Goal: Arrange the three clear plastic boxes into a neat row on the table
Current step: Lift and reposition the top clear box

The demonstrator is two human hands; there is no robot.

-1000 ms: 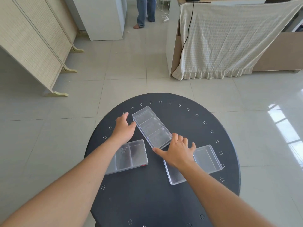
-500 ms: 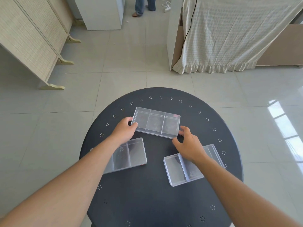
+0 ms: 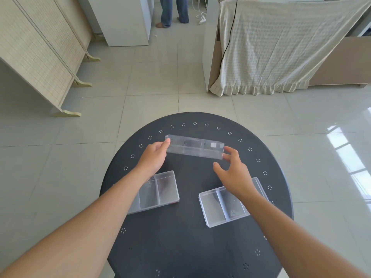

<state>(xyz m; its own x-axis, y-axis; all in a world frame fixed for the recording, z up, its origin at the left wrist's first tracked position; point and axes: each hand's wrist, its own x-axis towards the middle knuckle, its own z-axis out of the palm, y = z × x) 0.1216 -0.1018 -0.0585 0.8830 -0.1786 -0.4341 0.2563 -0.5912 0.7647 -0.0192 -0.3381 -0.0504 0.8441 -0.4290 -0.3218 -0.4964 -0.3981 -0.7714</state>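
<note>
While two boxes (image 3: pixel 158 192) lie flat, hands (image 3: pixel 153 159) seemingly grip one box (image 3: pixel 194 146).

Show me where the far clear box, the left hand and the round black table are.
far clear box (image 3: pixel 193 147), head view, middle compartment.
left hand (image 3: pixel 153 158), head view, back of the hand.
round black table (image 3: pixel 180 243), head view, bare top near the person.

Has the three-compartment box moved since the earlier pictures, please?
Yes. The three-compartment box swung from diagonal to crosswise and went farther from the person, toward the table far rim.
</note>
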